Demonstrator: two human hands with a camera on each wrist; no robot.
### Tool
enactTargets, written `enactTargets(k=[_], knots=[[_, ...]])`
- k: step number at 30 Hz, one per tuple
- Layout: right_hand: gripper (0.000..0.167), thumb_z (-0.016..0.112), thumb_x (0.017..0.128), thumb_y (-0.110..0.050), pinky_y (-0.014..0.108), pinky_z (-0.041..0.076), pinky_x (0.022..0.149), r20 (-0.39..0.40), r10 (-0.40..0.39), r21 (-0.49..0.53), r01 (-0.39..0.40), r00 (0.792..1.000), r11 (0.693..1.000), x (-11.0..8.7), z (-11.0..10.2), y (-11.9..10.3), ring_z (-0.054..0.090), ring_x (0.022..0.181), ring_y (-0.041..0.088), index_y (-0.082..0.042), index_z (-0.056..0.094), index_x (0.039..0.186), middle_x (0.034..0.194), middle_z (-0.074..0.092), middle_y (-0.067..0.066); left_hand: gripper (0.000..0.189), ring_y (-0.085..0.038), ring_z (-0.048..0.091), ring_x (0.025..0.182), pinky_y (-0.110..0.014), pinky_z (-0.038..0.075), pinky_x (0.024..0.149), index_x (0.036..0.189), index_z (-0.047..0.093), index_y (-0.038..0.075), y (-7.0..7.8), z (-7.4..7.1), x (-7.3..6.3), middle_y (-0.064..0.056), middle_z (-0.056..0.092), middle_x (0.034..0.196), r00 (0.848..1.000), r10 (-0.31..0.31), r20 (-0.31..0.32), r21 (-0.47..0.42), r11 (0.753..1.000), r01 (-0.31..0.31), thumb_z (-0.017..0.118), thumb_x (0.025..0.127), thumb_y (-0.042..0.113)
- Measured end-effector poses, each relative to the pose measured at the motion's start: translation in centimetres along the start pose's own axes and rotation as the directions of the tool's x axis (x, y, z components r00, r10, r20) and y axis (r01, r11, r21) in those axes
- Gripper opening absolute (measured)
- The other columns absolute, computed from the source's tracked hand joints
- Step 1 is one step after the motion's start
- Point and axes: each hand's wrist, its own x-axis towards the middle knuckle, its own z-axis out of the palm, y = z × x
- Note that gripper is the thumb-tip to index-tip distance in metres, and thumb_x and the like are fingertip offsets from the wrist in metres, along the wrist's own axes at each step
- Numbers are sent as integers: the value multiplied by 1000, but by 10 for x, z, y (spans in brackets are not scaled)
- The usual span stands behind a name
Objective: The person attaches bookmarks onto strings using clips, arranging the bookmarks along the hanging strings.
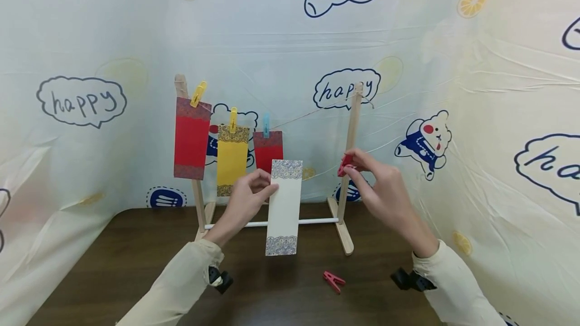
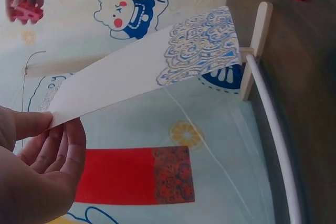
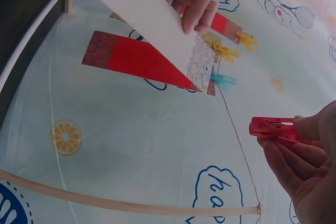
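My left hand (image 1: 244,197) pinches a white card (image 1: 284,213) with blue patterned bands at both ends, by its left edge near the top. The card hangs nearly upright in front of the wooden stand, below its string (image 1: 312,113). Between thumb and fingers, my right hand (image 1: 387,192) holds a red clothespin (image 3: 270,128), right of the card and apart from it. On the string hang a red card (image 1: 192,140) and a yellow card (image 1: 232,157), each under a yellow clothespin, and another red card (image 1: 267,151) under a blue clothespin (image 1: 266,125).
The stand has a left post (image 1: 198,205), a right post (image 1: 352,125) and a white bar (image 1: 317,221) low between them. A second red clothespin (image 1: 334,281) lies on the dark table (image 1: 258,296). A printed curtain (image 1: 281,39) hangs close behind.
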Motion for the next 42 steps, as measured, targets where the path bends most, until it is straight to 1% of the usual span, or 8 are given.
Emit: enactTargets(k=[5, 9, 15, 18, 24, 30, 36, 42], knots=[[28, 71, 91, -2, 30, 57, 81, -1, -35, -9, 35, 999, 999, 14, 1, -2, 71, 95, 15, -5, 67, 119, 100, 75, 3, 14, -22, 69, 82, -29, 57, 72, 103, 67, 6, 5, 6, 10, -10, 73, 94, 1000, 22, -15, -20, 1000, -22, 72, 92, 14], [23, 70, 91, -3, 31, 57, 81, -6, -64, 3, 64, 998, 998, 24, 2, -2, 71, 93, 14, -5, 68, 114, 96, 75, 2, 14, -24, 72, 80, -36, 60, 74, 105, 67, 4, 10, 10, 16, -12, 73, 94, 1000, 18, -8, -60, 998, -18, 71, 93, 11], [16, 69, 93, -3, 30, 58, 80, -23, -78, 28, 79, 997, 996, 36, 4, -2, 72, 93, 13, -6, 69, 109, 95, 75, 2, 15, -23, 73, 81, -41, 59, 78, 107, 68, 3, 16, 16, 24, -12, 74, 96, 998, 56, -8, -61, 997, -56, 70, 93, 10], [13, 67, 93, -3, 30, 57, 81, -37, -83, 68, 85, 996, 994, 43, 8, -2, 72, 93, 14, -5, 70, 106, 94, 75, 3, 16, -26, 73, 82, -45, 59, 78, 107, 68, 2, 19, 17, 27, -15, 74, 96, 998, 64, -5, -99, 993, -64, 70, 93, 8], [10, 66, 95, -3, 31, 56, 88, -51, -82, 143, 89, 995, 986, 57, 17, -3, 72, 94, 17, -4, 70, 104, 94, 74, 6, 16, -27, 73, 83, -44, 59, 77, 108, 67, 1, 25, 20, 32, -16, 74, 96, 999, 40, -2, -172, 984, -40, 69, 94, 9], [12, 66, 94, -3, 30, 55, 90, -50, -84, 111, 89, 995, 990, 76, 22, -7, 72, 98, 17, -2, 70, 106, 97, 74, 8, 14, -27, 74, 82, -43, 59, 77, 105, 67, 0, 29, 23, 41, -16, 74, 94, 1000, 28, -13, -232, 972, -30, 69, 94, 9], [12, 64, 95, -1, 29, 55, 90, -22, -100, 85, 102, 995, 991, 99, 26, -8, 72, 95, 16, -3, 70, 105, 93, 73, 9, 16, -30, 73, 85, -41, 59, 77, 107, 65, -2, 34, 28, 51, -20, 73, 98, 1000, 17, -13, -295, 955, -20, 68, 94, 7], [12, 63, 96, -1, 30, 53, 94, 0, -97, 94, 97, 995, 991, 126, 31, -5, 72, 100, 18, -1, 70, 106, 95, 74, 12, 16, -27, 74, 85, -36, 60, 74, 107, 66, 1, 36, 35, 60, -17, 74, 99, 998, -21, -61, -287, 958, 3, 69, 94, 8]])
